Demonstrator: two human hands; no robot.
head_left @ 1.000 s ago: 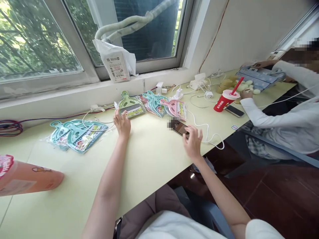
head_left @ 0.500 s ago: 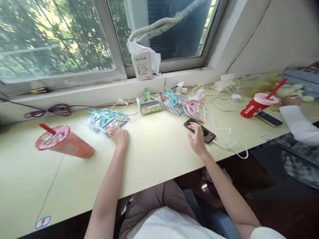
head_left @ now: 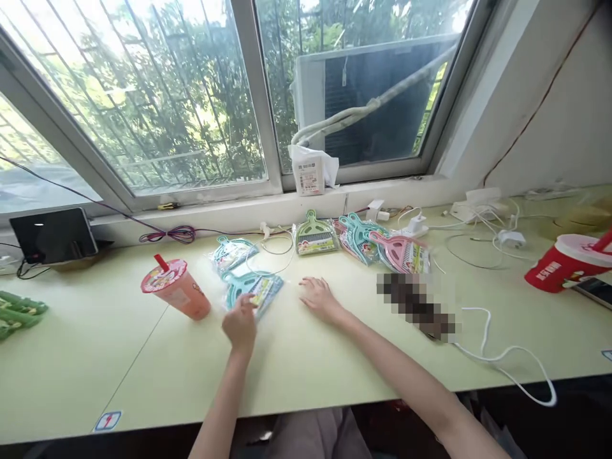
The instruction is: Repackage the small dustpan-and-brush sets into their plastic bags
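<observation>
My left hand [head_left: 240,324] has its fingers curled together on the near edge of a teal dustpan-and-brush set [head_left: 261,288] in clear wrapping. Behind that set is another teal one [head_left: 233,254]. My right hand [head_left: 321,299] rests on the tabletop to the right, fingers spread and holding nothing. Beyond it lie a green set [head_left: 315,237], teal sets [head_left: 359,239] and a pink set [head_left: 404,252], the last two groups overlapping.
A pink drink cup [head_left: 184,294] with a red straw leans left of my left hand. On the right are a pixelated phone-like object [head_left: 418,309], a white cable [head_left: 516,349] and a red cup [head_left: 549,268]. A tissue pack [head_left: 310,175] stands on the sill.
The view has shifted left. My right hand has left the phone and come to the middle. The near teal set now lies apart from the one behind, with my left hand's fingers curled at its edge.
</observation>
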